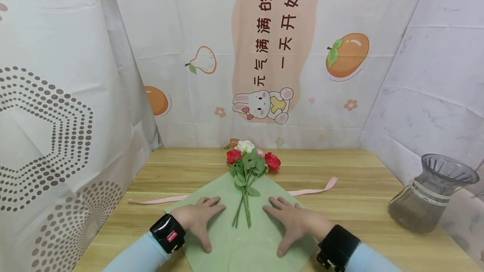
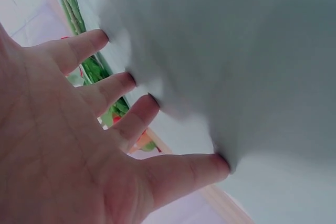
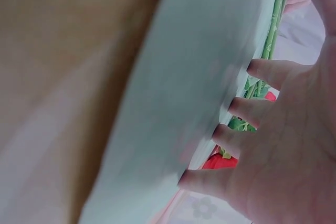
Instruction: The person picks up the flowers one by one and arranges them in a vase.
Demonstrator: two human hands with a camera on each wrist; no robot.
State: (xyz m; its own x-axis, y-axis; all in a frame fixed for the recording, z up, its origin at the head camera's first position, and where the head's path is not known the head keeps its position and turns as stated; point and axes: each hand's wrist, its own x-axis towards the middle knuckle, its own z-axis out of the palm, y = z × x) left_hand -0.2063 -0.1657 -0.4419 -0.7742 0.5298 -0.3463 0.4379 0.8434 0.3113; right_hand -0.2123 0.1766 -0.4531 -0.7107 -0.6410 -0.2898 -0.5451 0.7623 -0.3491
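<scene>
I have the left grip (image 1: 199,219) and right grip (image 1: 290,221) spread, holding nothing, fingertips on the paper (image 1: 245,249) left and right of the flowers (image 1: 250,164), which lie across its far corner. I judge this flattening; next likely calls for pinching an edge.

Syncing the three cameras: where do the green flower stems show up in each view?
Head: centre of the lower half, the green stems run down from the leaves.
Left wrist: upper left corner area, stems above the left hand.
Right wrist: upper right, stems above the right hand's fingers.
Shared landmark: the pale green sheet.
</scene>
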